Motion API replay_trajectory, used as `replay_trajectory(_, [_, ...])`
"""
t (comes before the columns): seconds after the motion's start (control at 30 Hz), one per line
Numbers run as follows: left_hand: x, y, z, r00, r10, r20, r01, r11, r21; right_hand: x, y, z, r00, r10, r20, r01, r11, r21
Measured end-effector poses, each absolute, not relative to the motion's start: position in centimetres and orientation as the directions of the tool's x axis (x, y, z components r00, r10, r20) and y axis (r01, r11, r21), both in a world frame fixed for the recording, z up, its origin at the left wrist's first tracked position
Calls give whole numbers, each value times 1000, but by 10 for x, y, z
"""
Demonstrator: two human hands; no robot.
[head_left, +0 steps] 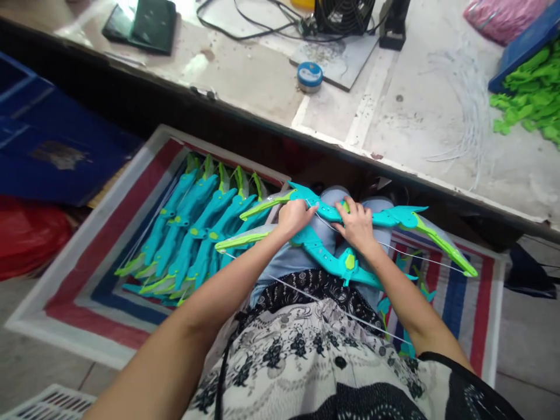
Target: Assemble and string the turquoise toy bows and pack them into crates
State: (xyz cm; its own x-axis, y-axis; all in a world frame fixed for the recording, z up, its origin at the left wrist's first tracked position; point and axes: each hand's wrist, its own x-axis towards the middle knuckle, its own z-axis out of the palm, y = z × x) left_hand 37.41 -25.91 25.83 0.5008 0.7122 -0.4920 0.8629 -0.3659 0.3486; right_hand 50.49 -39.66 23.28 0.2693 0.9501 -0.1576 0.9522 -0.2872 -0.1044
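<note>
Across my lap lies a turquoise and lime-green toy bow (396,217), its white string (422,257) running below it to the green tip at right. My left hand (296,219) is closed on the bow left of its middle, thumb by the string. Over the bow's middle, my right hand (356,226) curls its fingers round the handle and partly hides it. A second toy bow (326,259) rests on my thighs beneath, nearer my body. Its string (289,284) crosses my shirt, and my forearms cover parts of this bow.
Several stacked bows (199,224) fill a striped-lined container (72,291) at left; more lie in another (485,309) at right. The workbench (262,76) holds a small round tin (310,77), a fan (343,14), loose white strings (470,116) and a blue bin (520,55) of green parts.
</note>
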Motion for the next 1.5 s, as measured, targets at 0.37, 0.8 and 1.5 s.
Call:
replay_trajectory(0.37, [389, -257, 230, 252, 826, -504, 911, -26, 412, 491, -401, 234, 382, 898, -218, 906, -410, -105])
replay_trajectory(0.8, [390, -257, 227, 301, 760, -576, 881, 10, 473, 479, -405, 227, 453, 876, -165, 875, -472, -104])
replay_trajectory(1.5, [284, -203, 303, 363, 797, -483, 52, 500, 864, 584, -425, 246, 166, 929, -331, 651, -355, -671])
